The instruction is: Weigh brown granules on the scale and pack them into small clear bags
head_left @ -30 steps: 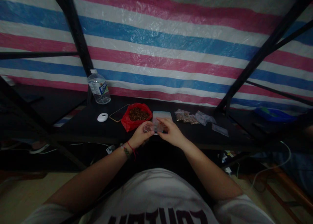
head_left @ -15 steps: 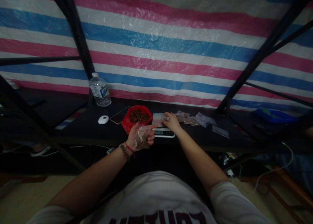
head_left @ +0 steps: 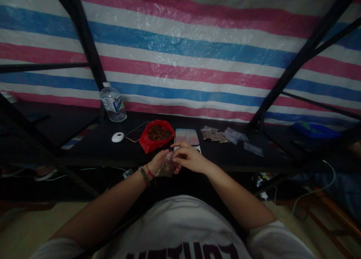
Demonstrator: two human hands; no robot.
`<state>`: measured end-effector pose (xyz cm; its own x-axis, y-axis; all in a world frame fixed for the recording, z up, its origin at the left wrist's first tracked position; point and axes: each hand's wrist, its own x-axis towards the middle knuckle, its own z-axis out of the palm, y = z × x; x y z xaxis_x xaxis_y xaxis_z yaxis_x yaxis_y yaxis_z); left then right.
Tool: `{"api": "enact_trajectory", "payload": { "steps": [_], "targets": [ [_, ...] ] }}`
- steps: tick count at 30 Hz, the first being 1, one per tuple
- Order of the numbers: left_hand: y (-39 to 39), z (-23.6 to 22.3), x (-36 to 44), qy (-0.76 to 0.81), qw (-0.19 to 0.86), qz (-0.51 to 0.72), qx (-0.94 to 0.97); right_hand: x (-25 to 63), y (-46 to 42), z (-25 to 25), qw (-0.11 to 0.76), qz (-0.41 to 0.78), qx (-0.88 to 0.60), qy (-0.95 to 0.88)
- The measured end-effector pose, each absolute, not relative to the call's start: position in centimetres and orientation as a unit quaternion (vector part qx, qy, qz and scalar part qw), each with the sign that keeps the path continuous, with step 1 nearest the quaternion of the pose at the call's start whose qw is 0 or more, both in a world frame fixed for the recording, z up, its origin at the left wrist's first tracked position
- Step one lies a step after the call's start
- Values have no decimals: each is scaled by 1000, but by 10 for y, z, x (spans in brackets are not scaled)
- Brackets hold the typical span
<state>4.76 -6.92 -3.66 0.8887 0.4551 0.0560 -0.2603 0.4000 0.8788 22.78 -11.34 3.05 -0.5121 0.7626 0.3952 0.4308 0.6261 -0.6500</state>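
Note:
My left hand [head_left: 159, 163] is closed round a small clear plastic bag [head_left: 167, 168] with brown bits in it, held just in front of the table edge. Over the top of this bag reaches my right hand [head_left: 190, 158], its thumb and fingers at the bag's upper edge; the exact grip is partly hidden. Just behind the hands is a kitchen scale [head_left: 187, 136], its front partly covered by my right hand. To the left of the scale an open red bag [head_left: 146, 143] holds a heap of brown pieces [head_left: 160, 132].
Filled small bags [head_left: 216, 136] and flat clear bags [head_left: 236, 134] lie right of the scale. A phone [head_left: 135, 134], a white oval device [head_left: 117, 137] and a plastic bottle [head_left: 114, 104] are on the left. Black metal posts [head_left: 87, 40] frame the table; a striped sheet [head_left: 180, 63] hangs behind.
My right hand has left the scale's plate, moving left and towards me to the bag in my left hand. The left hand keeps its hold, slightly turned.

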Motion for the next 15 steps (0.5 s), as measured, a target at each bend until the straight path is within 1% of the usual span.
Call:
{"api": "enact_trajectory", "payload": {
  "steps": [3,4,9,12,15],
  "targets": [
    [-70,-39,49,80,833,229,496,235,-114,30,353,225,-395,-818],
    [-70,-38,51,91,818,244,512,238,-113,30,364,214,-409,-809],
    [-68,-25,57,242,660,267,660,253,-103,36,427,179,-445,-766],
    [-61,-19,54,294,604,301,677,264,-95,36,464,173,-442,-748],
    [-52,-15,46,327,562,372,663,285,-79,30,499,161,-474,-708]
  ]
}}
